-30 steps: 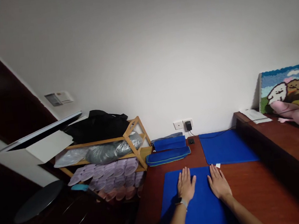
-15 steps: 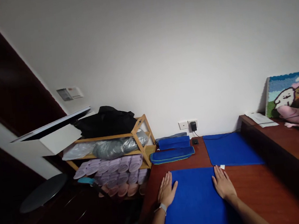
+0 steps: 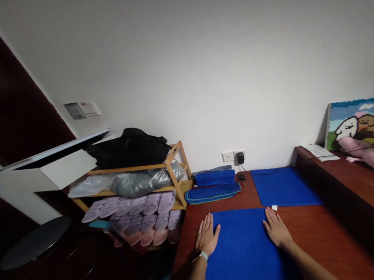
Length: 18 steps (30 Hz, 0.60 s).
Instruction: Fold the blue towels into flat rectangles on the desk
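A blue towel (image 3: 243, 250) lies spread flat on the dark red wooden table (image 3: 317, 237) right in front of me. My left hand (image 3: 207, 238) rests flat on the towel's left edge, fingers stretched out, a watch at the wrist. At the towel's right edge, near a small white tag, my right hand (image 3: 277, 230) lies flat too. Neither hand holds anything.
A second blue towel (image 3: 283, 187) lies flat behind. Folded blue towels (image 3: 212, 186) are stacked at the table's back left, by a wall socket with a plugged charger (image 3: 240, 157). A wooden rack (image 3: 174, 177) with slippers stands left. A raised ledge (image 3: 355, 180) with plush toys is right.
My hands slid apart from the towel's middle to its left and right edges, then stayed there. The view shifted slightly.
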Available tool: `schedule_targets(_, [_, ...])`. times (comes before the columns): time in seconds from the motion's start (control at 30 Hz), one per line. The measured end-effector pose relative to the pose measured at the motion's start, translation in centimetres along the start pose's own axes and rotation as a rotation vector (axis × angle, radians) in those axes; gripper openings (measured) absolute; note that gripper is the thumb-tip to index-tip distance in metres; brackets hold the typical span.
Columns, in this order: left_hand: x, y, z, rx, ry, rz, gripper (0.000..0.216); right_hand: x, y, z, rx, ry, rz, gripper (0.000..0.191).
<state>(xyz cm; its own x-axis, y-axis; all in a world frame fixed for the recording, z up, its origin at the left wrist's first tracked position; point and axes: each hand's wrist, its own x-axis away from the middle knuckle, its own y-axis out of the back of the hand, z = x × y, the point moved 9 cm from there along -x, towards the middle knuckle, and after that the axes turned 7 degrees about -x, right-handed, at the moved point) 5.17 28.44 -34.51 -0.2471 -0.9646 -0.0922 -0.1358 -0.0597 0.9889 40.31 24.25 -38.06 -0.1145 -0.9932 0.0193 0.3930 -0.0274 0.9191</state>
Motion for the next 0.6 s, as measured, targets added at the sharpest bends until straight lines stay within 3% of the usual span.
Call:
schedule_targets(0.23, [-0.2, 0.0, -0.1, -0.010, 0.011, 0.023, 0.079, 0.5, 0.6, 0.6, 0.007, -0.012, -0.015, 0.072])
schedule_targets(0.5, [-0.9, 0.2, 0.4, -0.028, 0.048, 0.158, 0.078, 0.9, 1.8, 1.5, -0.037, -0.021, -0.014, 0.071])
schedule_targets(0.6, [-1.6, 1.5, -2.5, -0.077, 0.025, 0.040, 0.073, 0.9, 1.8, 1.6, -0.053, -0.018, -0.017, 0.070])
